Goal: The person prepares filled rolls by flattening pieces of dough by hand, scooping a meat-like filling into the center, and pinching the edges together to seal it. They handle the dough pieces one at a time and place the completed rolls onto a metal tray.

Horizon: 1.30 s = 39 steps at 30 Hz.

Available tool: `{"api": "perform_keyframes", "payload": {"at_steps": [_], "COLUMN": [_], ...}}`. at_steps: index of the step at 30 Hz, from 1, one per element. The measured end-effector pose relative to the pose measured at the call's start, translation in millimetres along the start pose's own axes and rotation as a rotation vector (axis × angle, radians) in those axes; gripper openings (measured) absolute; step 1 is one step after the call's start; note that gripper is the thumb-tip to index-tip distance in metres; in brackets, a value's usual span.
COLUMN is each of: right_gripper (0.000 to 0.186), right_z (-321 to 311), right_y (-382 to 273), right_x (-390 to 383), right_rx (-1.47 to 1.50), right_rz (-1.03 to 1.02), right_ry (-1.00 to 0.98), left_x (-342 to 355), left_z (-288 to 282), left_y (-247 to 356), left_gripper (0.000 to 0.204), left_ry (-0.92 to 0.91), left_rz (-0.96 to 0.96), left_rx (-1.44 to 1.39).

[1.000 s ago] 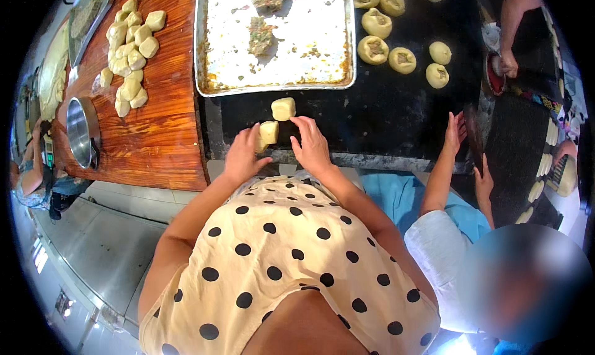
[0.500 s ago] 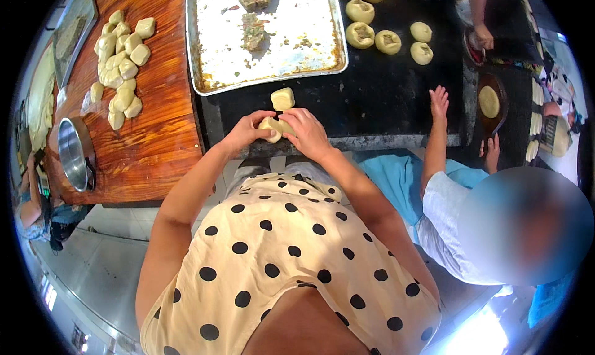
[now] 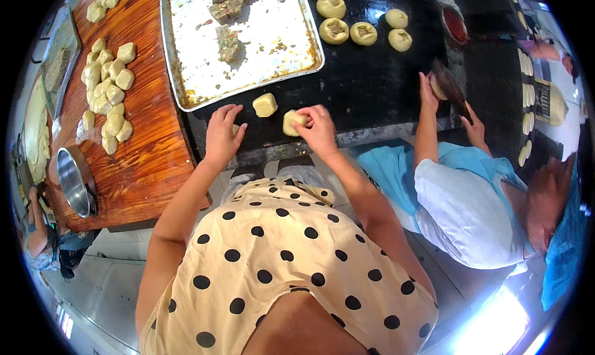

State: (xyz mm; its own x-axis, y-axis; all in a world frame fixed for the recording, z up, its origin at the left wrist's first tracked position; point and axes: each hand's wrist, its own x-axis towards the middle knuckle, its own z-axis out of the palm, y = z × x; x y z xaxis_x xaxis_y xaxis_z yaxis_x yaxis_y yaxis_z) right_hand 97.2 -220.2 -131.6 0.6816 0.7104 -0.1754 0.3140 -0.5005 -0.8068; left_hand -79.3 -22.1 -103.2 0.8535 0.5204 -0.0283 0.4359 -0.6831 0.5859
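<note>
My right hand (image 3: 315, 129) pinches a pale yellow dough piece (image 3: 293, 123) near the front edge of the black work surface (image 3: 273, 138). To the left, my left hand (image 3: 224, 135) hovers by that same edge with fingers apart and nothing in it. Between the hands, slightly farther back, lies a second blocky dough piece (image 3: 264, 105). Behind them stands a metal baking tray (image 3: 248, 82), which bears crumbly brown-green filling (image 3: 229, 43). Right of the tray are several round dough balls (image 3: 364, 34), some with filling showing in their hollowed tops.
A pile of dough pieces (image 3: 102, 85) rests on the wooden table (image 3: 152, 144) at left, near a steel pot (image 3: 75, 181). At right, a co-worker's hands (image 3: 427, 95) hold a dark wooden paddle (image 3: 449, 92) with dough. Beyond it is a bowl of red contents (image 3: 454, 25).
My left hand has let go of the dough and moved left, its fingers spreading. My right hand keeps a dough piece. The co-worker's paddle has tilted and shifted nearer, now between both their hands.
</note>
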Motion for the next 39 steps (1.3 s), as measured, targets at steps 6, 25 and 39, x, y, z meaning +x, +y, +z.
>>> {"api": "perform_keyframes", "payload": {"at_steps": [6,25,39], "right_gripper": [0.021,0.064,0.068], "right_z": [-47.3,7.1,-3.3], "right_y": [46.4,62.2,73.3], "right_x": [-4.8,63.0,94.3], "right_rx": [-0.584,-0.66,-0.553], "right_rz": [-0.532,0.207,0.162], "right_ry": [0.222,0.378,0.272], "left_x": [6.6,46.3,22.0], "left_z": [71.3,153.3,92.3], "left_y": [45.1,73.9,53.1], "left_gripper": [0.035,0.036,0.023], "left_ry": [-0.357,-0.365,-0.528], "left_rz": [-0.274,-0.247,-0.504], "left_rx": [-0.819,-0.648,-1.064]}}
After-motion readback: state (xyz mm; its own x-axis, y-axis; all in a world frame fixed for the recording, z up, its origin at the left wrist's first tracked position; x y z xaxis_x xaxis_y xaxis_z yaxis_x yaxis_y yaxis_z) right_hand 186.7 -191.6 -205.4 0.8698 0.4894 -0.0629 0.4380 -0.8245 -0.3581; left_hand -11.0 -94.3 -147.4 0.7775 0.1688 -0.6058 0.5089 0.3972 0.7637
